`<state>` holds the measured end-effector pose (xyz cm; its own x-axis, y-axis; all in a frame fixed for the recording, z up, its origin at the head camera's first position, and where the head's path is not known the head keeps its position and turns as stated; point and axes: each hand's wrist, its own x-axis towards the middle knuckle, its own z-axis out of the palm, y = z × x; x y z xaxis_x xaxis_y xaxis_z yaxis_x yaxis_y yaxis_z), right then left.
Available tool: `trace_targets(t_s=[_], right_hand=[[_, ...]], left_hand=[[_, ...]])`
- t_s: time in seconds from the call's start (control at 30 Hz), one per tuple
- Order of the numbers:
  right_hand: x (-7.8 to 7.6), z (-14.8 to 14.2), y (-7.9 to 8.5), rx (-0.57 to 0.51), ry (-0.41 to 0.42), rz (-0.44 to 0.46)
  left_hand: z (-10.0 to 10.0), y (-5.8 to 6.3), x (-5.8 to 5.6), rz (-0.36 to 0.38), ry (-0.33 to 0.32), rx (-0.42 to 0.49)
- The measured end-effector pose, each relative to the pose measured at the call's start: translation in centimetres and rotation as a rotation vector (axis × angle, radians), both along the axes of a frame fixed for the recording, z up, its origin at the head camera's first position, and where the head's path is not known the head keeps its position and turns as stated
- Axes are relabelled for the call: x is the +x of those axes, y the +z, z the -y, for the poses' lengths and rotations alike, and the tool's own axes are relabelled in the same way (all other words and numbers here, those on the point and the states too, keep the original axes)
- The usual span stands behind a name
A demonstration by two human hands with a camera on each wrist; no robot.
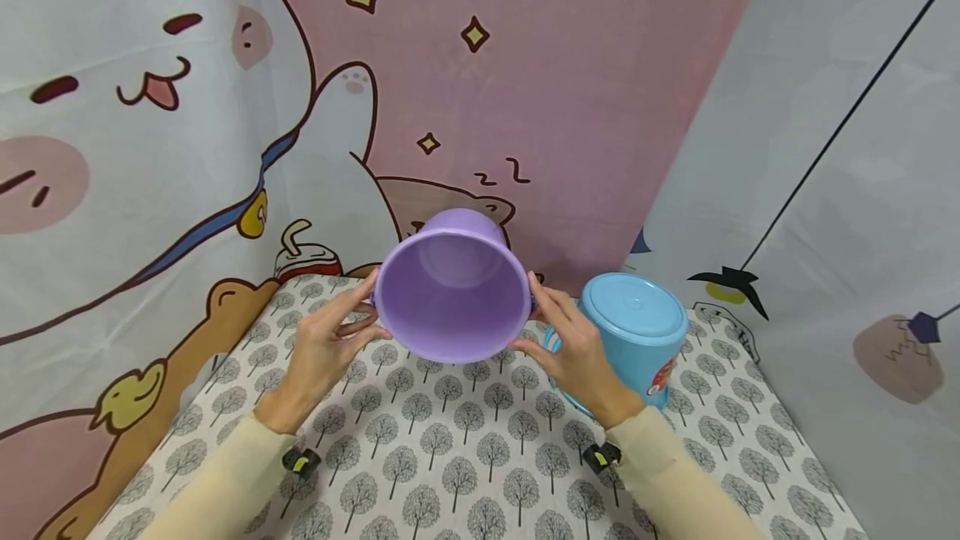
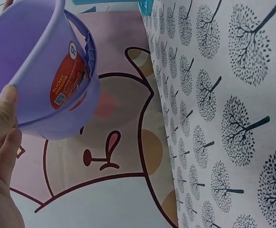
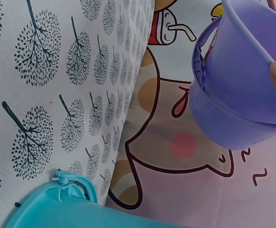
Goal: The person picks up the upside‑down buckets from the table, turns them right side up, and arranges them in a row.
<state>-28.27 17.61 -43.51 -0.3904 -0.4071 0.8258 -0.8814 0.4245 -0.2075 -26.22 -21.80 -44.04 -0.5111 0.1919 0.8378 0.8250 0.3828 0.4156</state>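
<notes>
Grasped at both sides by its rim, the purple bucket [image 1: 457,298] is supported by two hands. At left, the left hand [image 1: 322,348] pinches the edge, thumb against the rim. At centre, the bucket is held tilted above the tree-print cloth [image 1: 450,457], apart from it, mouth towards the wearer and base towards the printed backdrop [image 1: 585,107]; its handle [image 2: 89,50] lies along the wall beside a red label [image 2: 67,81]. At right, the right hand [image 1: 573,348] holds the opposite side in like manner. Farther right, partly behind that hand, a light-blue bucket [image 1: 633,336] stands on the cloth, a closed disc uppermost (lid or base, indeterminable). Probable faults: were either pinch to slacken, the base's weight could swivel the bucket and drop it; a loose handle could swing against the fingers; a rightward sweep could knock the light-blue bucket, given its nearness.
</notes>
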Motion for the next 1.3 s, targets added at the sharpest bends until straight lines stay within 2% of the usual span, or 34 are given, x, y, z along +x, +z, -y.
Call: trace_targets(t_s=[0.4,0.67,0.87,1.03,1.3], right_hand=[[0.2,0.0,0.6,0.007,0.001,0.034],[0.1,0.0,0.5,-0.006,0.001,0.112],[0.0,0.3,0.3,-0.013,-0.009,0.215],[0.1,0.6,0.1,0.002,-0.046,0.319],[-0.6,1.5,-0.4,-0.035,-0.039,0.512]], left_hand=[[0.6,0.7,0.2,0.025,0.040,-0.041],[0.9,0.8,0.2,0.077,0.076,-0.072],[0.9,0.4,0.0,0.112,0.087,-0.062],[0.8,0.2,-0.1,0.196,0.091,-0.038],[1.3,0.4,-0.5,0.308,0.175,-0.104]])
